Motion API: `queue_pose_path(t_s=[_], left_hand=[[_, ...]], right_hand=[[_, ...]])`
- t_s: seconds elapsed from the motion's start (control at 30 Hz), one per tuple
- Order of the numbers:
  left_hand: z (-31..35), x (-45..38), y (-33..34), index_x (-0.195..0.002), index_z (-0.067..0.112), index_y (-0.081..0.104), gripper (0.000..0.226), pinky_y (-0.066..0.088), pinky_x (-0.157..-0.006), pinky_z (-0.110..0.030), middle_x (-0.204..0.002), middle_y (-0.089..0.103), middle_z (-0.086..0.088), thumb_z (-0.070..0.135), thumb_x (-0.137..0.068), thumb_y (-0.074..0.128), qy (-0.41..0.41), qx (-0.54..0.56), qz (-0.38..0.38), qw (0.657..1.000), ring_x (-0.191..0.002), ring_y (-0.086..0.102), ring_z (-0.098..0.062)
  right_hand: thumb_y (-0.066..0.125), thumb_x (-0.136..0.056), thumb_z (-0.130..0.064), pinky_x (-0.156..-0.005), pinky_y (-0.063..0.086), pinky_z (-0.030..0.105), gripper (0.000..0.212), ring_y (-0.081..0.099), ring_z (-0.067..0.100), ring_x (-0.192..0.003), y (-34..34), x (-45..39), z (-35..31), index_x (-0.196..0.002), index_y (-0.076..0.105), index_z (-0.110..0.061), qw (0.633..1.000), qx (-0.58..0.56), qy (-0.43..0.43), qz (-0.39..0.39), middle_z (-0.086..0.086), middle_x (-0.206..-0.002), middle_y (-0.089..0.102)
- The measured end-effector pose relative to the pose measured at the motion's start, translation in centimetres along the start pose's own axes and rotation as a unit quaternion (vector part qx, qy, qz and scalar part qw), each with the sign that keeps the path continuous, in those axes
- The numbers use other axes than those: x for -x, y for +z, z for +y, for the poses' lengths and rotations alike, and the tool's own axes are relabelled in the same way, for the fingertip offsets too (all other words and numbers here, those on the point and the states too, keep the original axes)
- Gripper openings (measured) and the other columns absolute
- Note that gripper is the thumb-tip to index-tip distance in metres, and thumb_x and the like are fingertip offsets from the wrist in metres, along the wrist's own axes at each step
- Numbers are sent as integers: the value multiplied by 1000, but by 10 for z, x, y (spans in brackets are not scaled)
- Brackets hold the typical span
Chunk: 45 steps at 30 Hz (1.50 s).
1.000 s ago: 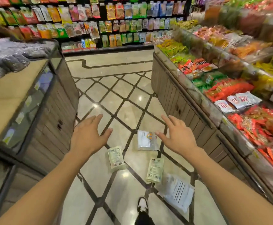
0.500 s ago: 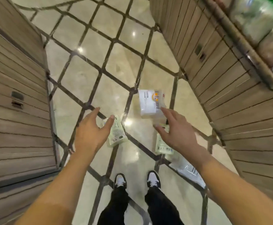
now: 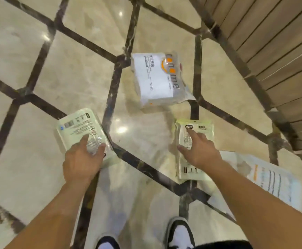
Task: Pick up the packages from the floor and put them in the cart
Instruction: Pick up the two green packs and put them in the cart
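Several packages lie on the tiled floor. My left hand (image 3: 82, 159) rests on the near end of a pale green pouch (image 3: 78, 124), with thumb and fingertips spread on top of it; the pouch lies flat. My right hand (image 3: 200, 151) hovers over a second pale green pouch (image 3: 204, 128), fingers apart and the index finger touching its label. A white pack with an orange logo (image 3: 155, 79) lies farther ahead between my hands. A flat clear bag with printed text (image 3: 272, 177) lies under my right forearm. No cart is in view.
The slatted wooden base of a display counter (image 3: 272, 42) runs along the right side, close to the packages. My shoes (image 3: 179, 232) stand just behind the pouches on the glossy marble floor (image 3: 74, 69) with dark diamond lines.
The view has dropped from the shop aisle to the floor. Both hands have gone down to the pouches; the left now touches the left pouch, the right reaches the right one.
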<state>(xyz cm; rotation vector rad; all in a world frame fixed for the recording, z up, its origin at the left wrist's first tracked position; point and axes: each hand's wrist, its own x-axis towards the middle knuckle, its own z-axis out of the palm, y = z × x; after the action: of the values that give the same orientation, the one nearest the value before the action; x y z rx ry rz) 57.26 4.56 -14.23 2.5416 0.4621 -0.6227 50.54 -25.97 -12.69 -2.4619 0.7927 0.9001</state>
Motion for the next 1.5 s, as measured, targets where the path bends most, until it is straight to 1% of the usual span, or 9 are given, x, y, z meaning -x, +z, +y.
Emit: queue_pose_path(t_s=[0.17, 0.33, 0.47, 0.63, 0.73, 0.8, 1.07, 1.3, 1.5], left_hand=[[-38, -91, 27, -164, 34, 19, 92, 33, -114, -66, -161, 25, -28, 50, -91, 73, -89, -8, 55, 995, -144, 29, -55], [-62, -122, 30, -163, 30, 2, 122, 36, -107, -72, -161, 29, -27, 46, -78, 89, -193, 121, 10, 974, -143, 34, -57], [-56, -108, 43, -159, 14, 16, 119, 45, -104, -72, -151, 52, -19, 40, -71, 92, -201, 208, -51, 956, -133, 55, -48], [-43, -93, 43, -160, 13, 12, 123, 49, -106, -63, -138, 54, -14, 13, -70, 97, -156, 218, -70, 961, -128, 57, -45], [-35, -96, 41, -153, 8, 36, 136, 54, -101, -52, -127, 65, -10, 41, -42, 106, -136, 198, -67, 968, -118, 66, -41], [-40, -106, 47, -129, 13, 62, 130, 62, -87, -50, -111, 76, -7, 61, -15, 100, -120, 186, -66, 973, -96, 75, -34], [-3, -84, 50, -126, 23, 55, 82, 59, -77, -40, -108, 70, 0, 30, -58, 101, -17, 188, -107, 976, -92, 70, -25], [20, -74, 38, -140, 21, 50, 94, 63, -79, -42, -120, 69, -1, 25, -60, 100, 9, 295, -85, 952, -95, 72, -23], [19, -23, 21, -125, 26, 63, 97, 66, -77, -48, -112, 77, 2, 35, -36, 100, -60, 384, -28, 921, -95, 78, -24]], right_hand=[[66, -98, -42, -117, 39, 59, 83, 42, 49, -141, 20, -82, 59, -163, 15, -32, 993, -11, 114, 18, 17, -160, 31], [77, -90, -48, -111, 49, 55, 89, 57, 43, -130, 52, -117, 109, -153, 29, -5, 974, -119, 182, -62, 17, -141, 54], [84, -80, -46, -102, 56, 55, 84, 67, 37, -115, 69, -126, 99, -138, 38, -5, 968, -175, 176, -31, 10, -120, 66], [88, -68, -64, -111, 48, 55, 118, 54, 41, -133, 77, -110, 45, -155, 24, -18, 967, -198, 161, -11, 16, -142, 54], [83, -43, -80, -106, 53, 54, 126, 62, 37, -122, 69, -110, 23, -149, 32, -36, 972, -215, 94, 8, 12, -136, 58], [83, -48, -77, -104, 55, 47, 118, 64, 33, -111, 63, -102, 7, -149, 35, -40, 974, -219, 57, 28, 8, -133, 55], [86, -82, -45, -82, 58, 41, 80, 70, 29, -102, 55, -84, -30, -149, 42, -38, 930, -360, 2, 78, 2, -118, 69], [91, -77, -39, -91, 61, 46, 90, 73, 27, -109, 37, -82, -45, -154, 44, -34, 905, -405, -53, 117, 0, -128, 71], [91, -64, -52, -102, 57, 51, 116, 66, 25, -122, 32, -36, -66, -161, 29, -34, 894, -412, -43, 172, -3, -137, 65]])
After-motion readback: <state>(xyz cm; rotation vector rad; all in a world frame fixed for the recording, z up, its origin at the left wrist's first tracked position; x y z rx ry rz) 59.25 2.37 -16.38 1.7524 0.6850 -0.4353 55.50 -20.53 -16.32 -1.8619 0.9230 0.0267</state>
